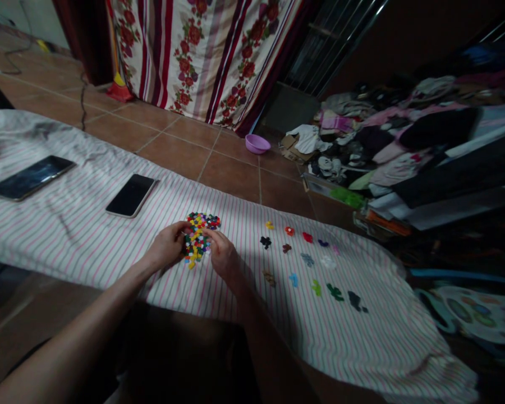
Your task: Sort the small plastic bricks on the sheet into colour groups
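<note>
A pile of small mixed-colour pieces [198, 238] lies on the striped cloth [219, 286]. At its left edge is my left hand [168, 242], fingers bent and touching the pieces. My right hand [222, 249] reaches in from the right, thumb and forefinger pinched over the pile; anything between them is too small to make out. To the right, pieces sit in small single-colour groups, among them yellow [269, 225], red [307, 237], black [265, 242], grey [307, 259], light blue [293, 280], lime [316, 288] and dark green [334, 292].
Two dark-screened devices, a tablet [31, 178] and a phone [131, 195], lie on the cloth to the left. Beyond the far edge, a purple basin [257, 144] stands on the tiled floor. Heaped clothes [387, 134] fill the right, above a patterned plastic chair [480, 314].
</note>
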Available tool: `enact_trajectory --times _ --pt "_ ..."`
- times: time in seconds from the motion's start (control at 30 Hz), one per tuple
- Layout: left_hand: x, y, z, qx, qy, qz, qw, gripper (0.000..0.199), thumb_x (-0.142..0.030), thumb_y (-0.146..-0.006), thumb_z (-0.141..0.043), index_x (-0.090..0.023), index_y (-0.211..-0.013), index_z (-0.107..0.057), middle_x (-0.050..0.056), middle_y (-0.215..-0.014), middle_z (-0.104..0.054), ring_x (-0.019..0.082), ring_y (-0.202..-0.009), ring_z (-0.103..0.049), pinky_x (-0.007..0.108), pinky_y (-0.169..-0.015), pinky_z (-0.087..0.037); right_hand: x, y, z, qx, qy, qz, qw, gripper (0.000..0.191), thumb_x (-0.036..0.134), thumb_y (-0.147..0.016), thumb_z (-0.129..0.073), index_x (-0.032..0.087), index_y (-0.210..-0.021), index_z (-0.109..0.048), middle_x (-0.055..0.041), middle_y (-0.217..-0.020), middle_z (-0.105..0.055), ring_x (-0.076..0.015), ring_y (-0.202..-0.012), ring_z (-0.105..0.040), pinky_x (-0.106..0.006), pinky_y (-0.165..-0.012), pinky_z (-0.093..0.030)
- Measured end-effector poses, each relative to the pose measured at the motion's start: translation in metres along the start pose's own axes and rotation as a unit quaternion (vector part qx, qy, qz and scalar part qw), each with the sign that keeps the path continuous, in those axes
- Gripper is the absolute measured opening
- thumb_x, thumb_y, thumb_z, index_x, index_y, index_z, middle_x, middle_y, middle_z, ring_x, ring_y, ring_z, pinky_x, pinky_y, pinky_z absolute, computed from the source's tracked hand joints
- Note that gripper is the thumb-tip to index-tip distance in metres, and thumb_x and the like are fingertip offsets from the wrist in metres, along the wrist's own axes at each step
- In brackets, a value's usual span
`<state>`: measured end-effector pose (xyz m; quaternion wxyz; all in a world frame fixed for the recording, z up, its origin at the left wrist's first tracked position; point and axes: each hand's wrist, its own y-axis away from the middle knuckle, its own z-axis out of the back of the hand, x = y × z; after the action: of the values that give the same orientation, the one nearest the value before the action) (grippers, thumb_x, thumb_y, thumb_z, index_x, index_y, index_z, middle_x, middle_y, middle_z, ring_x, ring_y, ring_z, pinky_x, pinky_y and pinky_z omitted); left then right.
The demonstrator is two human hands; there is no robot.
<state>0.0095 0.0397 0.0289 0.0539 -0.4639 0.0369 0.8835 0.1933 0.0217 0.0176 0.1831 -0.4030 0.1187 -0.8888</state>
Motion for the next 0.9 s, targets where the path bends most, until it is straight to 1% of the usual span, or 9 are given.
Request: enact_trajectory --times 0.13,0.23,0.3,0.37,0.47,0.57,0.63,0.77,0.9 --pt "-0.007 0.0 0.004 0.003 0.056 0.025 0.998 0.034 -0.025 -0.083 -0.04 -0.019 -0.11 -0.06 0.005 -0.096 -0.071 0.016 -0.072 -0.066 0.031 -0.069 -0.053 0.002 -0.002 -0.001 0.001 -0.02 0.005 1.0 0.044 0.008 -0.084 -0.035 0.019 -0.116 -0.063 -0.0072 -0.108 -0.069 -0.0164 -0.102 -0.063 -0.033 -0.094 -0.05" --pt "-0.011 -0.001 0.008 0.011 0.042 0.027 0.999 0.033 -0.027 -0.083 -0.039 -0.018 -0.105 -0.062 0.005 -0.094 -0.07 0.015 -0.069 -0.064 0.031 -0.069 -0.053 0.005 -0.005 -0.001 -0.019 -0.01 0.016 1.0 0.039 0.01 -0.086 -0.038 0.019 -0.112 -0.065 -0.0077 -0.108 -0.069 -0.017 -0.103 -0.063 -0.032 -0.095 -0.049" --pt "-0.012 -0.001 0.01 -0.002 -0.013 0.006 1.0 0.032 -0.027 -0.083 -0.038 -0.019 -0.098 -0.065 0.005 -0.092 -0.069 0.016 -0.075 -0.064 0.033 -0.074 -0.052 0.006 -0.005 -0.002 -0.031 0.0 0.024 0.999 0.036 0.011 -0.086 -0.04 0.018 -0.109 -0.067 -0.0083 -0.106 -0.069 -0.0177 -0.102 -0.063 -0.033 -0.094 -0.049" --pt "-0.012 0.0 0.011 -0.013 -0.083 -0.035 0.996 0.03 -0.028 -0.083 -0.04 -0.019 -0.091 -0.067 0.006 -0.092 -0.068 0.019 -0.086 -0.062 0.035 -0.081 -0.05 0.006 -0.006 -0.003 -0.036 0.016 0.028 0.999 0.034 0.011 -0.086 -0.041 0.016 -0.106 -0.068 -0.0092 -0.103 -0.069 -0.0183 -0.099 -0.063 -0.033 -0.092 -0.05" --pt "-0.009 0.002 0.011 -0.002 -0.15 -0.09 0.985 0.027 -0.028 -0.084 -0.042 -0.021 -0.088 -0.067 0.006 -0.093 -0.065 0.021 -0.095 -0.058 0.036 -0.087 -0.047 0.005 -0.005 -0.006 -0.036 0.036 0.031 0.998 0.031 0.011 -0.086 -0.044 0.016 -0.103 -0.069 -0.0094 -0.099 -0.068 -0.0183 -0.096 -0.063 -0.033 -0.089 -0.051" --pt "-0.004 0.004 0.009 0.038 -0.176 -0.13 0.975 0.023 -0.028 -0.083 -0.044 -0.02 -0.088 -0.066 0.007 -0.094 -0.063 0.021 -0.095 -0.056 0.037 -0.088 -0.047 0.003 -0.004 -0.011 -0.027 0.042 0.046 0.998 0.032 0.009 -0.086 -0.044 0.018 -0.104 -0.069 -0.0088 -0.1 -0.068 -0.018 -0.099 -0.061 -0.033 -0.092 -0.05" --pt "-0.002 0.006 0.007 0.051 -0.193 -0.151 0.968 0.022 -0.025 -0.081 -0.046 -0.019 -0.091 -0.065 0.008 -0.095 -0.061 0.022 -0.094 -0.056 0.037 -0.087 -0.047 0.002 -0.003 -0.013 -0.021 0.043 0.054 0.997 0.034 0.008 -0.086 -0.043 0.018 -0.105 -0.069 -0.0087 -0.102 -0.067 -0.0179 -0.101 -0.061 -0.033 -0.093 -0.05" --pt "0.001 0.005 0.003 0.043 -0.214 -0.17 0.961 0.023 -0.02 -0.08 -0.045 -0.018 -0.093 -0.063 0.008 -0.094 -0.059 0.021 -0.091 -0.057 0.036 -0.085 -0.048 0.003 -0.002 -0.014 -0.02 0.049 0.063 0.997 0.034 0.007 -0.086 -0.042 0.017 -0.105 -0.069 -0.009 -0.104 -0.066 -0.0181 -0.102 -0.06 -0.034 -0.093 -0.05" --pt "0.0 0.002 0.001 0.034 -0.224 -0.167 0.96 0.019 -0.025 -0.083 -0.044 -0.018 -0.086 -0.062 0.008 -0.091 -0.058 0.021 -0.089 -0.057 0.035 -0.082 -0.048 0.006 -0.001 -0.014 -0.015 0.067 0.057 0.996 0.031 0.01 -0.086 -0.045 0.02 -0.104 -0.069 -0.0073 -0.103 -0.065 -0.0175 -0.101 -0.06 -0.033 -0.092 -0.05"
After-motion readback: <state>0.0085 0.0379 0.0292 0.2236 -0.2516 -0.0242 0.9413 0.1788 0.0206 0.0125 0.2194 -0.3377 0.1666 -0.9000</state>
